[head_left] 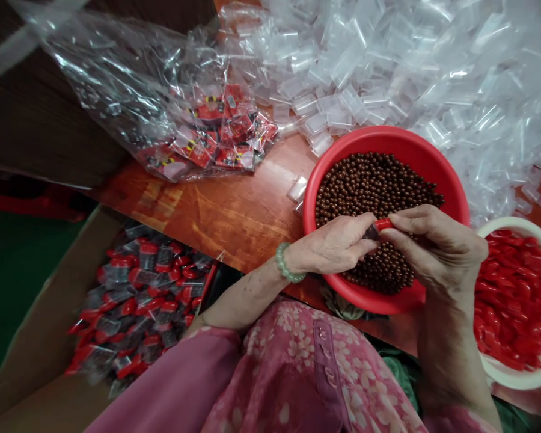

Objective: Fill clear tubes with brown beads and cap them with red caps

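My left hand (pixel 336 243) and my right hand (pixel 433 243) meet over a red bowl (pixel 433 156) full of small brown balls (pixel 369 186). Between the fingertips of both hands is a small capsule with a red cap (pixel 381 225). My left fingers pinch its dark body and my right fingers close on the red cap end. A green bead bracelet (pixel 286 264) circles my left wrist.
A white bowl (pixel 518 379) of red caps (pixel 514 300) stands at the right. Several small clear plastic boxes (pixel 388 66) lie heaped behind the bowls. A clear bag of red packets (pixel 216 132) rests on the wooden table (pixel 225 210). A cardboard box (pixel 36 337) at lower left holds filled capsules (pixel 139 300).
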Demonstrator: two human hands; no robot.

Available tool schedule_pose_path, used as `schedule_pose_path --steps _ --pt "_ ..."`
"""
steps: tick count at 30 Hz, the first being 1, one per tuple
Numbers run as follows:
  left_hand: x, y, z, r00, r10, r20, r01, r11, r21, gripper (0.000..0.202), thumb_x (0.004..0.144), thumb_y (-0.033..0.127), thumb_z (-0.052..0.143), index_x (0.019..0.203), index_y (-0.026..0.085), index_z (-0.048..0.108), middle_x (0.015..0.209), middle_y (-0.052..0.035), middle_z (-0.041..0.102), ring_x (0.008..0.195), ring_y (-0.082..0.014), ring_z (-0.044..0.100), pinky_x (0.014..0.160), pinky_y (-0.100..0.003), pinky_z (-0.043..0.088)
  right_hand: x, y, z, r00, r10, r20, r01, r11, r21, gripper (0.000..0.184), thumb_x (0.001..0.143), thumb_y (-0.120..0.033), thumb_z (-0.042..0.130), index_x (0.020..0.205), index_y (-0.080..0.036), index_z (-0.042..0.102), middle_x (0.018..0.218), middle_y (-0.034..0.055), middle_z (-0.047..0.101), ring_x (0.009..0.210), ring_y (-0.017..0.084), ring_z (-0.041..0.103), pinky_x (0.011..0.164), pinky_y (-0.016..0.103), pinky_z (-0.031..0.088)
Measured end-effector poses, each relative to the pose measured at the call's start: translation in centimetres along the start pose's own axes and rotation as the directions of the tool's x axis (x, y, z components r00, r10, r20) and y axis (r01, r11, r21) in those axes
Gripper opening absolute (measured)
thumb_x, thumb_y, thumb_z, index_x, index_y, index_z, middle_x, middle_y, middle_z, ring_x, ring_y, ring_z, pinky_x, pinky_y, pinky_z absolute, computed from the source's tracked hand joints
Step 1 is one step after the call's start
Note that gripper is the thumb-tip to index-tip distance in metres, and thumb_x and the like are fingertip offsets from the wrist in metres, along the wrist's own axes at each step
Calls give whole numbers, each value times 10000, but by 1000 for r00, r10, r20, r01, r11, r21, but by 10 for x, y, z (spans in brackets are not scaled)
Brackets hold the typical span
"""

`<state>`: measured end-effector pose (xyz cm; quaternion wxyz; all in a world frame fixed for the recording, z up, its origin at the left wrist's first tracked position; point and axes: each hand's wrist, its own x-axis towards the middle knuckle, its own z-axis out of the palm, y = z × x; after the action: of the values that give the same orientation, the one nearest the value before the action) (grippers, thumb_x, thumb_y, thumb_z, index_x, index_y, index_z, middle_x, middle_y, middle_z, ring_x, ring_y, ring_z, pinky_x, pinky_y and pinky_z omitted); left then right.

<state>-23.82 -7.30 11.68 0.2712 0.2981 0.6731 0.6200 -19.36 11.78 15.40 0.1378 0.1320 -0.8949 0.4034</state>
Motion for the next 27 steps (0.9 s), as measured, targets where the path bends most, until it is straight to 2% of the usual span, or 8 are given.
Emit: schedule_pose_path --steps 3,7,14,17,19,22,24,27 --pt "0 0 0 1000 1 11 -2 1000 30 135 951 256 542 834 214 491 741 7 598 658 -142 521 655 -303 394 -3 1 0 1000 -8 -25 8 1000 23 122 818 -257 852 919 -303 801 884 26 775 762 195 727 672 361 614" --pt "1 -1 0 998 34 50 -35 999 16 161 950 287 560 822 216 492 737 6 596 672 -150 524 662 -306 393 -3 1 -2 999 31 26 -34 993 116 171 834 -207 834 970 -306 803 902 12 778 787 185 736 682 339 606" --pt "2 0 -1 996 -17 85 29 988 -150 128 949 267 563 853 205 505 723 18 614 644 -129 574 616 -267 449 -12 -7 4 992 -113 -58 108 991 -82 269 860 -175 795 1076 -333 778 956 23 774 825 210 737 715 378 626" --pt "2 0 -2 996 -51 78 71 957 -282 151 953 288 592 858 184 537 761 0 626 674 -119 576 603 -241 461 -19 -5 9 986 -157 -55 145 974 -175 456 853 -269 821 1289 -328 702 1132 71 770 995 264 744 846 441 644" --pt "3 -1 -2 995 -73 73 98 900 -424 165 943 297 626 868 169 553 793 -5 627 685 -103 578 606 -220 471 -21 -4 13 983 -185 -15 174 949 -263 689 821 -373 852 1452 -296 587 1286 119 726 1147 310 710 959 491 625" --pt "5 -2 0 985 -116 126 170 732 -660 295 895 390 731 913 158 551 821 -1 627 674 -87 617 612 -207 508 -22 -2 21 976 -211 57 217 905 -366 942 792 -463 860 1588 -231 413 1418 178 644 1276 353 642 1056 535 578" --pt "6 -3 2 981 -128 145 193 629 -753 428 820 473 819 918 156 549 814 5 632 672 -86 637 635 -214 533 -21 0 27 974 -215 67 222 874 -432 968 817 -444 829 1620 -206 343 1440 201 616 1289 362 626 1067 552 564" --pt "7 -4 4 981 -114 157 194 565 -802 509 747 516 881 904 148 565 801 8 645 684 -85 647 685 -233 552 -22 2 33 973 -227 28 212 848 -485 874 853 -385 762 1604 -206 352 1412 196 625 1256 365 637 1055 573 557"
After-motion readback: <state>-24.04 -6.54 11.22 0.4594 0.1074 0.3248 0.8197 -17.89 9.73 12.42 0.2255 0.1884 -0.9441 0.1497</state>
